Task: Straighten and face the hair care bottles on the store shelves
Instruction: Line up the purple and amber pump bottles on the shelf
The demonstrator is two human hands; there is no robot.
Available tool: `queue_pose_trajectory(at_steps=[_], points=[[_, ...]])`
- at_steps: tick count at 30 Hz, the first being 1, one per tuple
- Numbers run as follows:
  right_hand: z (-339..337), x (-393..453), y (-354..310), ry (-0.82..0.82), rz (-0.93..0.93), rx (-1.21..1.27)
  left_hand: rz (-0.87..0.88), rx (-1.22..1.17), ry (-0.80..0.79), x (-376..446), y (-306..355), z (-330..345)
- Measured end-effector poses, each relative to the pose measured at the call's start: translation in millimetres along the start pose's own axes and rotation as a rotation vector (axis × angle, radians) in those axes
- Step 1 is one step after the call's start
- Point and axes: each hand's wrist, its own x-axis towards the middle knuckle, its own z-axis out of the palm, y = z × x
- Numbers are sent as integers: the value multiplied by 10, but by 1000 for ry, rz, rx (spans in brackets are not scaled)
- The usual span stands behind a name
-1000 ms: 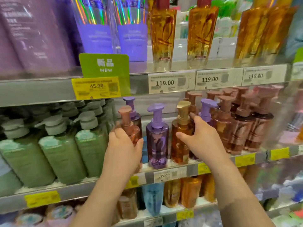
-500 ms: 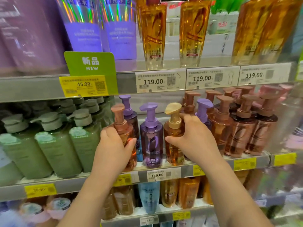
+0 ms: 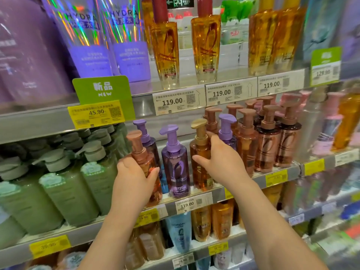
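Head view: looking slightly down at three store shelves packed with hair care bottles, both bare arms reaching in from below.
Left hand: the left hand (image 3: 134, 176) wraps around the body of the rose pump bottle (image 3: 145, 160), fingers curled on its left side, thumb across the front — a firm hold.
Rose pump bottle: upright at the front edge of the middle shelf (image 3: 259, 179), just left of the purple pump bottle (image 3: 175, 162), pump head turned to the left.
Right hand: the right hand (image 3: 220, 162) clasps the amber pump bottle (image 3: 200, 156) from its right side, thumb pointing left across the front, fingers curled behind the shoulder.
Amber pump bottle: upright on the middle shelf between the purple pump bottle and a second purple one (image 3: 227, 129) set further back; gold pump head angled left.
Purple pump bottle: stands free between the two hands, label facing out.
Right of hands: a cluster of brown pump bottles (image 3: 268, 141), close together.
Left of hands: rows of green pump bottles (image 3: 64, 188).
Upper shelf: tall golden oil bottles (image 3: 205, 47) and a green "NEW" tag (image 3: 102, 89).
Price tags: a white tag (image 3: 187, 205) reading 119.00 sits on the shelf edge below the purple pump bottle.
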Motion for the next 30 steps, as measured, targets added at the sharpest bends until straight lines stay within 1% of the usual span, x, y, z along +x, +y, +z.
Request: queue_pose_trajectory(at_steps=[2,3,5,6,7,8,10,17,20,21,23,28,30], points=[[-13,-52,1,25,24,40,18,-2,-8,-2,-6,-6],[-21,-93,5,86,44,98,32,-4,-11,-3,-8,-10],[-27,-203,29,291,87,241,60,1,-17,3,-21,-10],[-30,-257,54,391,101,269,71,11,-21,8,-34,-6],[-35,-307,90,456,118,270,82,23,-26,11,-46,-3],[-46,-342,130,478,139,260,96,34,-29,13,-58,2],[-91,-354,208,420,170,229,119,38,-29,15,-80,13],[-330,4,360,54,200,29,126,-67,21,-32,-134,5],[-358,149,390,-91,180,15,126,-112,30,-117,-114,-48],[-363,173,402,-111,175,28,127,-122,32,-141,-106,-62],[-374,194,421,-99,147,43,106,-130,30,-163,-98,-72],[-395,55,449,-4,23,37,42,-203,52,-270,-96,-55],[-408,-36,483,26,22,30,8,-226,75,-343,-47,-52]])
